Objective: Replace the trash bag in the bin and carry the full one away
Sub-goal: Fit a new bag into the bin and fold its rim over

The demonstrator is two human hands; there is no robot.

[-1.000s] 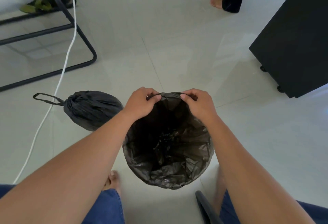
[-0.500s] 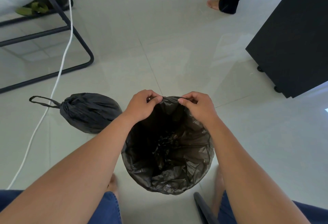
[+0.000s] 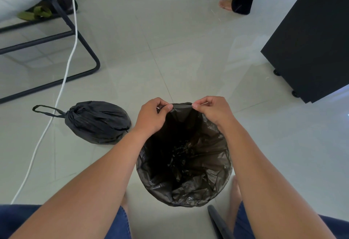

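A round bin stands on the floor between my knees, lined with a fresh black trash bag [image 3: 190,185] whose mouth is spread over the rim. My left hand [image 3: 151,115] pinches the bag's far edge with thumb and fingers. My right hand [image 3: 211,110] pinches the same edge a little to the right. The stretch of edge between them is pulled taut. The full black bag [image 3: 98,121], tied shut with a drawstring loop pointing left, lies on the tiles to the left of the bin. The bin's own wall is hidden under the liner.
A white cable [image 3: 62,87] runs down the floor past the full bag. A black metal frame [image 3: 85,53] stands at the left, a black cabinet on castors [image 3: 309,45] at the right. Another person's leg and bare foot [image 3: 226,5] are at the top. A dark object [image 3: 219,221] lies by my right foot.
My hands have lifted slightly and drawn the bag's far edge tighter between them. The view has drifted a little; the full bag has not moved.
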